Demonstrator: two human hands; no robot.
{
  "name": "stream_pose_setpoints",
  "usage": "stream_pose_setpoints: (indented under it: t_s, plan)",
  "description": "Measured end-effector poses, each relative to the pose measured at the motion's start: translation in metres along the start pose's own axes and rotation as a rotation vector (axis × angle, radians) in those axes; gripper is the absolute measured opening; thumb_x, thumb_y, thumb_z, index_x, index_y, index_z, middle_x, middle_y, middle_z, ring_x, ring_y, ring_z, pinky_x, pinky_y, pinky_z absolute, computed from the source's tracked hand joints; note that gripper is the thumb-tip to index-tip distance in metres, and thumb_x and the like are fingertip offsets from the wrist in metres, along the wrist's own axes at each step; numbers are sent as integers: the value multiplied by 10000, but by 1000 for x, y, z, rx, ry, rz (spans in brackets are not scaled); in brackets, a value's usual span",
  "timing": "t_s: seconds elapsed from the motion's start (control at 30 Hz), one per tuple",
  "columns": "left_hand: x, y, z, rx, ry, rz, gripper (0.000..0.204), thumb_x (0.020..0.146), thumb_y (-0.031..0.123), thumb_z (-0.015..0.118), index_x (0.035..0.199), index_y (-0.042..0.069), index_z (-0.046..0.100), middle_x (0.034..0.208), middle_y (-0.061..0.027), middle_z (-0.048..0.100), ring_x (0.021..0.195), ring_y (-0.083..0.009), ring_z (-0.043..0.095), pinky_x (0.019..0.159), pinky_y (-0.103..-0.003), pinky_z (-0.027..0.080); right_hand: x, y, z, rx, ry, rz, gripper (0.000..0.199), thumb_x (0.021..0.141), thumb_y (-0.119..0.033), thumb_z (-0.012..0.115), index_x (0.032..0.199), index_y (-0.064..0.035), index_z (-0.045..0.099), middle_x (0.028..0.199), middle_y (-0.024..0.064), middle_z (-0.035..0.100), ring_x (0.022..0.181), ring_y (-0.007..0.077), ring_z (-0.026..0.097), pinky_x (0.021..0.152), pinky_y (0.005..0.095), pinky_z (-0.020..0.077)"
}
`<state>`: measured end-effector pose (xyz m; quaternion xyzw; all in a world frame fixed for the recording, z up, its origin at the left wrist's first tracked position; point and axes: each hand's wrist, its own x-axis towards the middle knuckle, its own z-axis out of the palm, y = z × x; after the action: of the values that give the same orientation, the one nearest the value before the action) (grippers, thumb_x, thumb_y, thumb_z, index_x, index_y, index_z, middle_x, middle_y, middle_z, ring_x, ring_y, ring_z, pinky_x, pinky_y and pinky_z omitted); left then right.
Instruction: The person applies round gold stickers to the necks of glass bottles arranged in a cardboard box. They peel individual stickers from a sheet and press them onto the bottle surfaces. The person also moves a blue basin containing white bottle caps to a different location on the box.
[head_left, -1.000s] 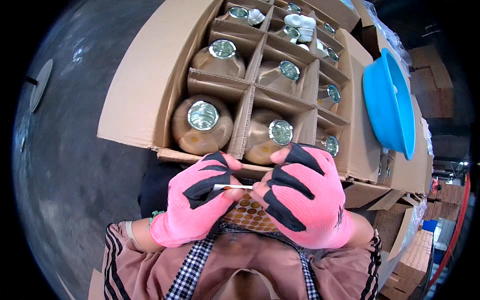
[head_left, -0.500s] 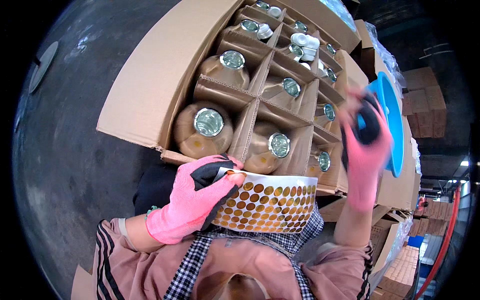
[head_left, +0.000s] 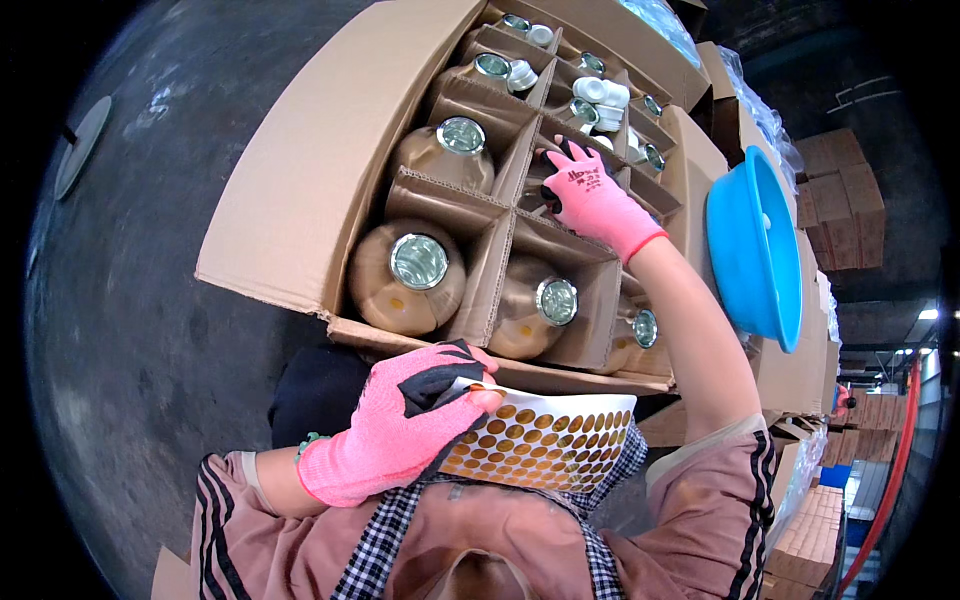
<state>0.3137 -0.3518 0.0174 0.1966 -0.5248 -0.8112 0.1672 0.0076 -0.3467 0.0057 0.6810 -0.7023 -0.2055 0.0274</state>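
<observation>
My left hand (head_left: 405,425), in a pink glove with black fingertips, pinches the corner of a white sheet of round gold stickers (head_left: 545,430) in front of my chest. The sheet curves out to the right. Ahead of it stands a divided cardboard box (head_left: 275,160) holding glass jars, among them a near-left jar (head_left: 408,280) and a near-middle jar (head_left: 535,305). My right hand (head_left: 595,200), gloved alike, reaches into a middle compartment, its fingers curved over the glass jar there. It hides that jar's mouth, and its fingertips are partly out of sight.
White plastic caps (head_left: 602,95) lie among the jars in the far compartments. To the right of the box a blue basin (head_left: 755,250) rests tilted. Stacked cartons (head_left: 845,200) stand farther right. A round disc-shaped base (head_left: 83,150) is on the dark floor at left.
My right hand has swung left from beside the blue basin into the middle compartment. The left hand keeps its hold on the sticker sheet, which has dipped slightly.
</observation>
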Motion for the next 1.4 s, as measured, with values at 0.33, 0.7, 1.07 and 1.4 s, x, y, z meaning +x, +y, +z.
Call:
stream_pose_setpoints:
  t_s: [0.33, 0.7, 1.07, 1.4]
  plan:
    - [1, 3, 0, 55, -23, 84, 125, 734, 49, 648, 821, -24, 598, 864, -120, 611, 825, -166, 560, 724, -266, 439, 4, 1, -4, 7, 142, 107, 273, 668, -154, 618, 933, -92, 596, 1219, 154, 441, 1175, 354, 371, 971, 488, 287]
    - [5, -2, 0, 57, 43, 60, 139, 766, 73, 625, 862, -23, 595, 877, -76, 583, 792, -105, 523, 708, -234, 423, -115, -89, -113, 798, 315, -70, 400, 668, -281, 687, 932, -13, 552, 926, 155, 556, 906, 319, 526, 835, 393, 395]
    - [8, -9, 3, 224, 61, 287, 135, 754, 20, 609, 878, -34, 599, 901, -149, 593, 875, -213, 561, 771, -294, 440, -118, -102, -109, 888, 142, -55, 212, 639, -118, 702, 780, -25, 574, 779, 111, 565, 831, 312, 549, 770, 396, 424]
    - [5, -2, 2, 149, 92, 250, 125, 767, 30, 601, 870, -40, 596, 906, -140, 599, 845, -186, 556, 749, -276, 438, -111, -119, -107, 782, 497, -66, 171, 604, -52, 696, 739, -58, 591, 715, 54, 568, 843, 258, 579, 793, 371, 438]
